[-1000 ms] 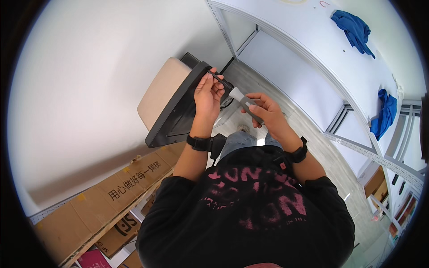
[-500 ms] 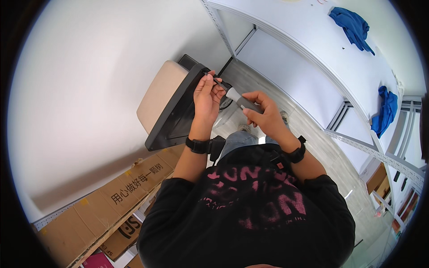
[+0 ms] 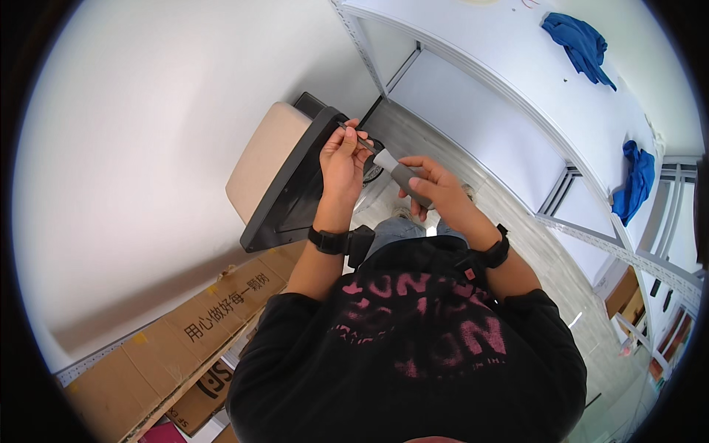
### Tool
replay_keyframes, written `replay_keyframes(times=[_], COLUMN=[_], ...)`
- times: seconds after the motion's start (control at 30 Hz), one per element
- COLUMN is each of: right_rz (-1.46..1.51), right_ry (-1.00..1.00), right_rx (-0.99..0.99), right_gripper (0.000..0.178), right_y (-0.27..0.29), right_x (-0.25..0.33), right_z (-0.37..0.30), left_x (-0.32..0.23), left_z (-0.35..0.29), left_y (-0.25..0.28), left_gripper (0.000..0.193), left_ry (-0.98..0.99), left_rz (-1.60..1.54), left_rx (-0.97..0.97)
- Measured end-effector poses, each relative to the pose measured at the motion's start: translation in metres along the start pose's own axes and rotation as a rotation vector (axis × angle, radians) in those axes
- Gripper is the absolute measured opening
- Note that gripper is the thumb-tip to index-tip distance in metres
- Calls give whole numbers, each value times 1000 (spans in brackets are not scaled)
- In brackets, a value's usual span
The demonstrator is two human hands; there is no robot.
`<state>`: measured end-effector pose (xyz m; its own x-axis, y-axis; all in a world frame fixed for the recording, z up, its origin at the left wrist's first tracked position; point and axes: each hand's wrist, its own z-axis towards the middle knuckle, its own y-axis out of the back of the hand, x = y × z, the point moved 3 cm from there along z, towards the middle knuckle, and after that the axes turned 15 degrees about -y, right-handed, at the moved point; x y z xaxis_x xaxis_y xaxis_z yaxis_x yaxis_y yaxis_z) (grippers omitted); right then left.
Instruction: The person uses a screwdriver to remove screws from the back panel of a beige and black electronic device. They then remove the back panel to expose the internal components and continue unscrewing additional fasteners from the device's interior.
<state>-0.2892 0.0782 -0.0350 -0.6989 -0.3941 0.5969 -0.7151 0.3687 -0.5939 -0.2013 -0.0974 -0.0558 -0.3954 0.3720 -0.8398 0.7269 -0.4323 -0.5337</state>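
Note:
My right hand is closed round the grey handle of a screwdriver, fingers curled on both sides of it. The dark shaft slants up and left toward the corner of a dark plastic panel. Near the shaft's front end, the fingers of my left hand pinch it close to that corner. The tip and any screw are hidden by the fingers. A beige padded cushion is fixed to the panel's other side, like a seat turned on edge.
At lower left lies a long brown cardboard box beside the white wall. White metal shelving runs along the far right, with blue cloths on top. Grey wood-look floor shows between.
My right hand has shifted its hold on the screwdriver handle, and its fingers now wrap further round it. The left hand and the panel stay nearly where they were.

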Motion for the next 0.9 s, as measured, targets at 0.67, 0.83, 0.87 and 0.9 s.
replay_keyframes(times=[0.67,0.83,0.87,0.9], right_rz=[-484,215,239,111], right_ry=[290,-153,-193,-107], right_rx=[-298,21,62,-27], right_gripper=[47,47,48,47], right_y=[-5,-1,0,0], right_x=[-1,0,0,-1], right_z=[4,5,5,6], left_x=[-10,-11,-12,-13], left_z=[4,0,0,0], left_y=[3,-1,-3,-5], left_gripper=[23,25,25,25], left_ry=[114,68,81,94], left_rz=[149,149,130,111], left_rx=[117,102,101,99])
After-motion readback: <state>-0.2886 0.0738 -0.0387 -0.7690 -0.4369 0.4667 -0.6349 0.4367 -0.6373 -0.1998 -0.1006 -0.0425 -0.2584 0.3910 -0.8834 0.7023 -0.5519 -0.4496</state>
